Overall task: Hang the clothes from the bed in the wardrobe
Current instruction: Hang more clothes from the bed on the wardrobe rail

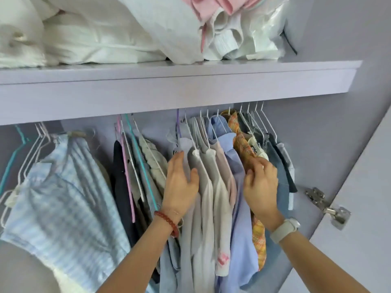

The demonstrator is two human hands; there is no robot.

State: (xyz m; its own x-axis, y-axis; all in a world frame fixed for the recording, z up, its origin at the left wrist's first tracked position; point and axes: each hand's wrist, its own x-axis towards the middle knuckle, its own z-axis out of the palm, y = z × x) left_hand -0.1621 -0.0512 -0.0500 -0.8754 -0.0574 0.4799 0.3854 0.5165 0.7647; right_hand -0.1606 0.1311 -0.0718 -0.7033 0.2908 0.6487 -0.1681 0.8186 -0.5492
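Inside the wardrobe a row of clothes hangs on wire hangers under a lilac shelf [169, 89]. My left hand [182, 180] lies flat with straight fingers against a pale grey top [203, 187] in the right-hand bunch. My right hand [261, 182] has its fingers curled on the orange plaid garment [243, 144], next to a light blue shirt [239, 208] and denim pieces [281, 182]. The rail itself is hidden behind the shelf front.
A blue-and-white checked garment [63, 197] hangs at the left, dark and beige pieces [135, 182] in the middle. White bedding [95, 32] and pink cloth [211, 7] are piled on the shelf. The open door's hinge [325, 206] is at the right.
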